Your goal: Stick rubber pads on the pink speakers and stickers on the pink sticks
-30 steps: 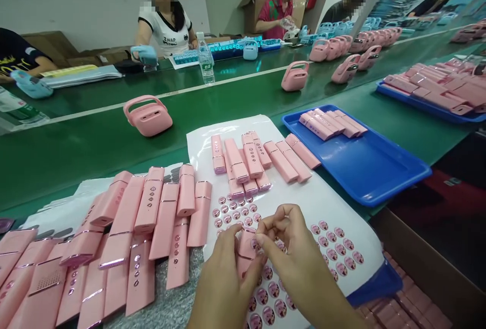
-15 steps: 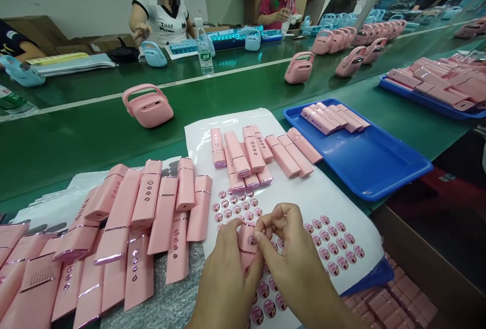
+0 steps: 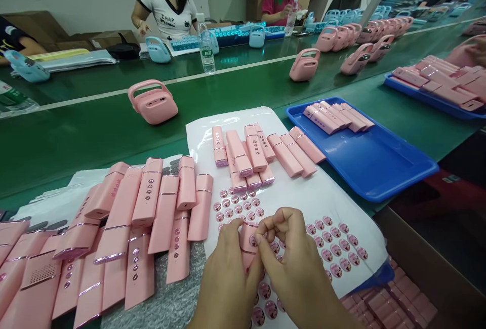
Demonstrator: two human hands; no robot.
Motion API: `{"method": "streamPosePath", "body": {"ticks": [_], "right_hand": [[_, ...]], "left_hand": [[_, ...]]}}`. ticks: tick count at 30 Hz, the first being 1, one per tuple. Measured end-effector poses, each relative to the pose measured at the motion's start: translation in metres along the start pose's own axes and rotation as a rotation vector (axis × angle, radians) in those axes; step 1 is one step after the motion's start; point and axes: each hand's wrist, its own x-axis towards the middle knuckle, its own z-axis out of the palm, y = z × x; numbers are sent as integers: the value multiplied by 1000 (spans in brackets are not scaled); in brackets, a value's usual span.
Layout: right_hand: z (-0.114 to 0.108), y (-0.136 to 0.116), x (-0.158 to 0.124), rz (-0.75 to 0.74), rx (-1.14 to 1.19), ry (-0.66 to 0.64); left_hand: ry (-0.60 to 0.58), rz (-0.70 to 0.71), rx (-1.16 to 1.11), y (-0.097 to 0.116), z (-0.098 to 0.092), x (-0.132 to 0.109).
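My left hand and my right hand meet low in the view, holding a pink bar-shaped device upright between them. The right fingertips pinch at its face, where a small round sticker seems to sit, though the fingers partly hide it. Beneath my hands lies a white backing sheet printed with rows of round pink stickers. Several pink bars lie on the sheet's far part. More pink bars lie close to my left hand.
A blue tray holds several pink bars, and another blue tray stands further right. Bubble wrap lies at lower left. A cardboard box of pink items sits lower right. Pink handled speakers stand on a green conveyor belt; co-workers sit beyond.
The view has tilted and drifted slightly, shifting the table scene. My hands stay together on the pink bar, which now stands more upright than a second ago. The co-worker in white has drawn back their hand.
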Motion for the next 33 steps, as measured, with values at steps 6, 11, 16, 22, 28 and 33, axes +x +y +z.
{"method": "streamPosePath", "body": {"ticks": [6,11,16,22,28,33], "right_hand": [[1,-1,1,-24,14,8],[1,-2,1,-22,20,4],[1,-1,3,-13,-17,-16],[-6,4,9,7,224,-49],[-11,16,-5,76,356,-129],[-5,21,-25,59,496,-255]], "left_hand": [[6,24,28,-5,1,3],[5,28,42,-7,2,2],[-1,9,9,-4,1,1],[63,43,-81,-6,-1,1],[171,111,-207,-3,-1,-1],[216,115,-300,6,-1,-2]]}}
